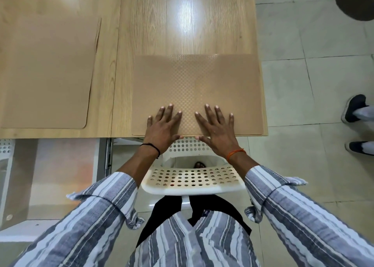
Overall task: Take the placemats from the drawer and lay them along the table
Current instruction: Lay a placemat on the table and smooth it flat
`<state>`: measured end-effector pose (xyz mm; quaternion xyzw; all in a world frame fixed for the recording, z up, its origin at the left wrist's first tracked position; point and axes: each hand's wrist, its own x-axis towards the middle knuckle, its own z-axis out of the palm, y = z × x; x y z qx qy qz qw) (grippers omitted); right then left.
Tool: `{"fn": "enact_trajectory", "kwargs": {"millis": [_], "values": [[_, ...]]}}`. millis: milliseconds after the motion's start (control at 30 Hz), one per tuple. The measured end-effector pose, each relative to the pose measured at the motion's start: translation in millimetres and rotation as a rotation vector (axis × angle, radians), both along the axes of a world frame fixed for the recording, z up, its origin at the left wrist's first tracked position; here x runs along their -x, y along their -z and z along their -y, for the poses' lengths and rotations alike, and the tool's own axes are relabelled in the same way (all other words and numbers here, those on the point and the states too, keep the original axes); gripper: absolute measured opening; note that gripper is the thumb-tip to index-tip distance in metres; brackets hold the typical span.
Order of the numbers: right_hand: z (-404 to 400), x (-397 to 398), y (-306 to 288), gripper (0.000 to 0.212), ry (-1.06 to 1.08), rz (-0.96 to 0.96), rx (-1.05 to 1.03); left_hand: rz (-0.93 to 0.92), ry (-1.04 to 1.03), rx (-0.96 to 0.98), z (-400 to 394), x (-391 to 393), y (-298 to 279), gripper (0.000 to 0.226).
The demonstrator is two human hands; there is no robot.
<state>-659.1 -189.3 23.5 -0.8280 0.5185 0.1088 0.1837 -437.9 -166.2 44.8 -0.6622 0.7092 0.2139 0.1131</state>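
Observation:
A tan placemat (194, 80) with a fine checkered texture lies flat at the near right end of the wooden table (182, 23). My left hand (163, 126) and my right hand (217, 128) both press flat on its near edge, fingers straight and spread, thumbs hanging over the table's front edge. A second tan placemat (46, 70) lies flat on the left part of the table, apart from both hands. An open drawer (50, 175) sits below the table at the lower left.
A white perforated chair (192, 180) stands tucked under the table right in front of me. Tiled floor lies to the right, where another person's dark shoes (354, 108) stand. A dark round object (354, 3) sits on the floor at top right.

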Motion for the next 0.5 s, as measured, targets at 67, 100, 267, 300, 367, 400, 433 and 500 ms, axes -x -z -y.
{"fn": "enact_trajectory", "kwargs": {"millis": [67,100,267,300,367,400,433,500], "values": [[-1,-1,-1,0.079,0.008,0.007,0.001,0.001,-0.003,0.000,0,0,0,0.084],[-1,-1,-1,0.079,0.011,0.008,0.002,0.004,-0.003,0.003,-1,1,0,0.084],[3,0,-8,0.079,0.049,0.057,-0.029,0.001,-0.024,0.028,5,3,-9,0.079],[6,-2,-10,0.076,0.076,0.086,-0.028,-0.020,-0.042,0.054,11,4,-13,0.073],[18,-5,-17,0.069,0.138,0.153,0.002,-0.083,-0.093,0.127,28,6,-20,0.061],[28,-6,-19,0.066,0.164,0.180,0.026,-0.115,-0.120,0.169,41,8,-23,0.058],[39,-8,-21,0.064,0.183,0.203,0.050,-0.140,-0.135,0.206,54,11,-25,0.057],[62,-13,-23,0.059,0.207,0.231,0.082,-0.152,-0.111,0.241,82,17,-28,0.059]]}}
